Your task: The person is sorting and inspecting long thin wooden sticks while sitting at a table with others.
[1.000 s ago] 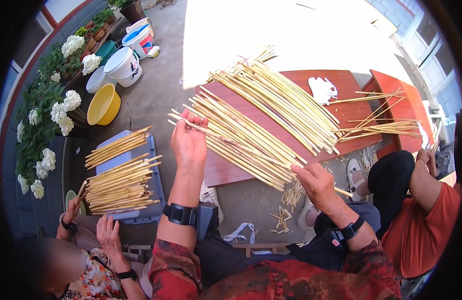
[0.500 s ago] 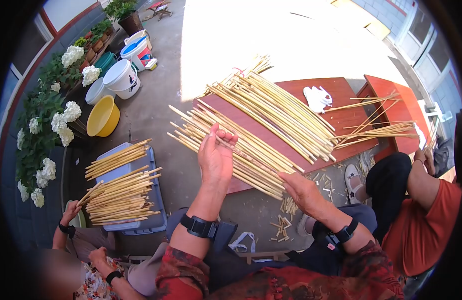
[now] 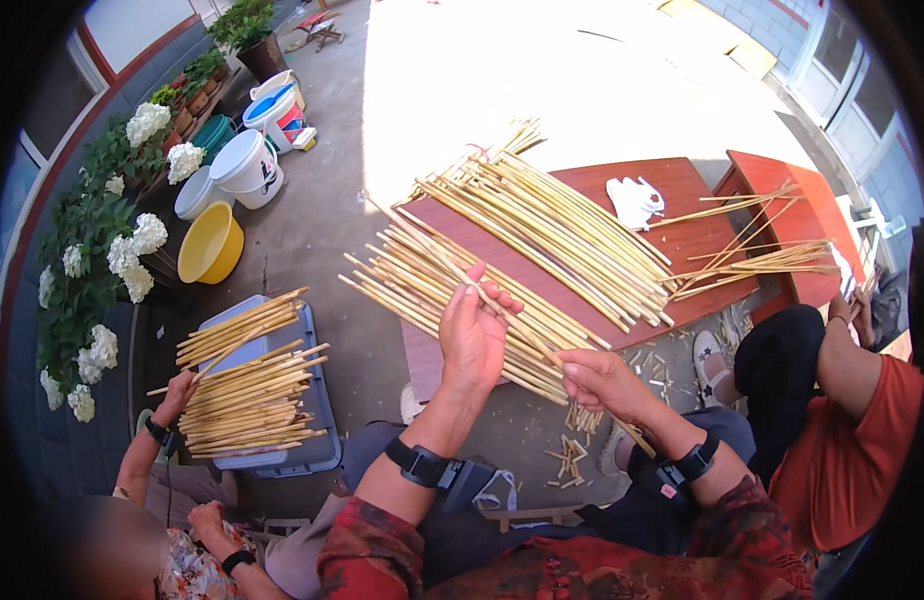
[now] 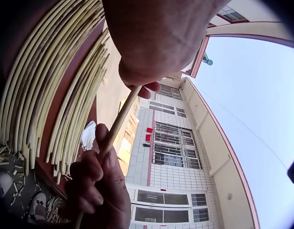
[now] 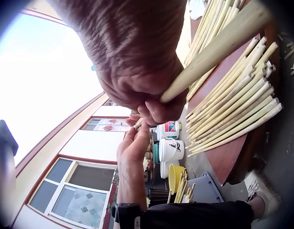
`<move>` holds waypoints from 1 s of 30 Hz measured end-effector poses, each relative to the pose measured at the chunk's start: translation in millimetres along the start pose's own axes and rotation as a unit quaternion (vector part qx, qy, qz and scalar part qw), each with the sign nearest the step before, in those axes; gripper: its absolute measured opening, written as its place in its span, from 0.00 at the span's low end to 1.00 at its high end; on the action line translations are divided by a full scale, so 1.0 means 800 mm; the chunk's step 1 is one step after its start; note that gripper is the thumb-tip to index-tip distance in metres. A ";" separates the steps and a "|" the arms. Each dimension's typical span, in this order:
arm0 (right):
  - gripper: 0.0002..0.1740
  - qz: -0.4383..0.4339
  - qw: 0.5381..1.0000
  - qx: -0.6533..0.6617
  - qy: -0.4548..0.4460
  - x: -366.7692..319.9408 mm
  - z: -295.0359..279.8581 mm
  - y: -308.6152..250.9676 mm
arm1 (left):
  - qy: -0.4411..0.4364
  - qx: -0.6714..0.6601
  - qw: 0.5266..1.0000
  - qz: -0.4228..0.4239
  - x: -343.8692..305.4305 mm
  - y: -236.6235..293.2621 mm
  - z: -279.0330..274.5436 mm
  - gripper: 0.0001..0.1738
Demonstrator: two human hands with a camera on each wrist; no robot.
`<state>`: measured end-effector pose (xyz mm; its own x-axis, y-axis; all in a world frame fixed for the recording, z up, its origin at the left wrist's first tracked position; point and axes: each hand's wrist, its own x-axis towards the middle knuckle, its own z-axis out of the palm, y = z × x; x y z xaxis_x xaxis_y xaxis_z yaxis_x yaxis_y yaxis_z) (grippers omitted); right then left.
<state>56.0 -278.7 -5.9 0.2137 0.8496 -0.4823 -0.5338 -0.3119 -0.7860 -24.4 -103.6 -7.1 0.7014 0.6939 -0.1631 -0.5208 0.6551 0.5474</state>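
Observation:
A long, thin yellowish plant stalk slants across in front of me, tilted with its far end up to the left. My left hand has its palm turned up and holds the stalk between thumb and fingers near its middle. My right hand grips it lower down, thumb on top; its near end sticks out behind that hand in the right wrist view. Beneath my hands lies a row of similar stalks on a red-brown board. A second, larger row of stalks lies beyond.
At left, a person's hand holds a stalk over a blue-grey tub lid stacked with shorter stalks. Another person in an orange top sits at right. A white glove, thin stalks, cut bits and buckets lie around.
My left hand has moved right and toward my right hand along the stalk, which now tilts more steeply. The person at left has raised a hand with a stalk over the stack.

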 end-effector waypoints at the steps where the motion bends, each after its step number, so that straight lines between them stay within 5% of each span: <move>1: 0.17 0.000 1.000 0.000 0.000 -0.003 0.001 -0.002 | -0.001 -0.013 1.000 0.012 0.007 0.009 -0.004 0.17; 3: 0.18 0.048 0.994 0.054 -0.077 -0.010 0.004 -0.005 | -0.018 -0.049 0.997 0.049 0.026 0.034 -0.017 0.16; 13: 0.19 0.087 0.991 0.044 -0.090 -0.025 0.000 0.011 | 0.064 -0.104 0.988 0.090 0.048 0.093 -0.038 0.14; 18: 0.17 -0.025 0.983 -0.181 0.001 -0.023 -0.009 0.027 | 0.070 -0.083 0.987 0.120 0.048 0.093 -0.052 0.17; 22: 0.15 -0.056 0.968 -0.241 0.037 -0.023 -0.009 0.032 | 0.096 -0.065 0.984 0.136 0.046 0.094 -0.047 0.17; 24: 0.15 -0.207 0.915 -0.335 0.085 -0.016 -0.015 0.045 | 0.074 -0.037 0.987 0.140 0.044 0.081 -0.043 0.17; 30: 0.15 -0.294 0.841 -0.422 0.167 0.004 -0.001 0.014 | 0.030 0.030 0.997 0.059 0.009 -0.004 -0.011 0.17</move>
<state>51.4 -280.3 -16.8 0.5312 0.8394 0.1150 0.4847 -0.1898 -0.8539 -21.9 -98.3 -17.0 0.6056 0.7830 -0.1418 -0.5669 0.5496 0.6137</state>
